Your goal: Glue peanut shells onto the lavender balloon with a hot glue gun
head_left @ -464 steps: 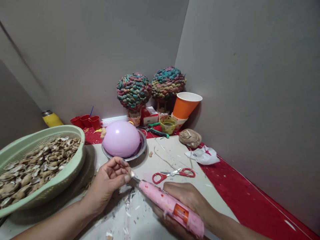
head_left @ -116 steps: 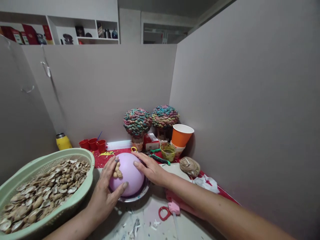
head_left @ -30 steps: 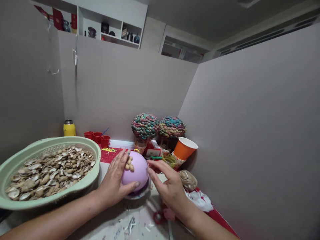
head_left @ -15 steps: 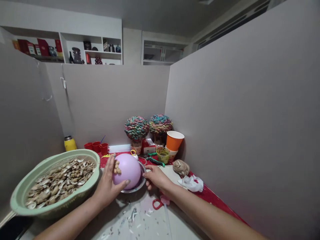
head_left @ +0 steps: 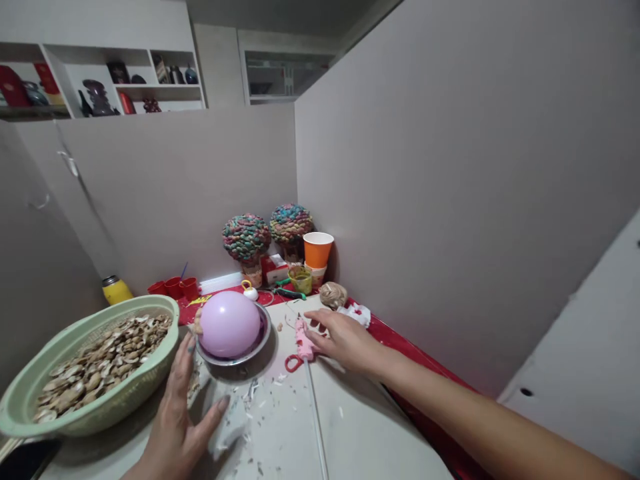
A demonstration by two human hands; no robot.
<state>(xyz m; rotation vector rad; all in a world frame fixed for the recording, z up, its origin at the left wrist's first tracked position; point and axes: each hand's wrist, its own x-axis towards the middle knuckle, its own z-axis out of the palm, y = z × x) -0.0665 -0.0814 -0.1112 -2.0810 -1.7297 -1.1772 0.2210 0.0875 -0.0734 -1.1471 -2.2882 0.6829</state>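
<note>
While a lilac balloon is resting in a metal bowl on the worktop, a small cluster of peanut shells is clinging to its left side. Judging by that, the shell work is only just beginning: one patch is in place, and the rest of the visible surface is showing bare lilac. The left hand is hovering just in front of the bowl, thumb and fingers spread wide, holding nothing. The right hand is stretching over a pink glue gun, its thumb and fingers apart; whether they are touching it, I cannot tell. A long glue stick is running from the gun toward the viewer, and a red scissor handle is showing beside it.

Further left, a green basket heaped with loose shells is standing close to the bowl, leaving little room there. Behind, two multicoloured shell-covered balls and an orange paper cup are crowding the back. The broadest open stretch is lying in front of the bowl, dotted with scraps; a red strip and a grey partition are bounding the right.
</note>
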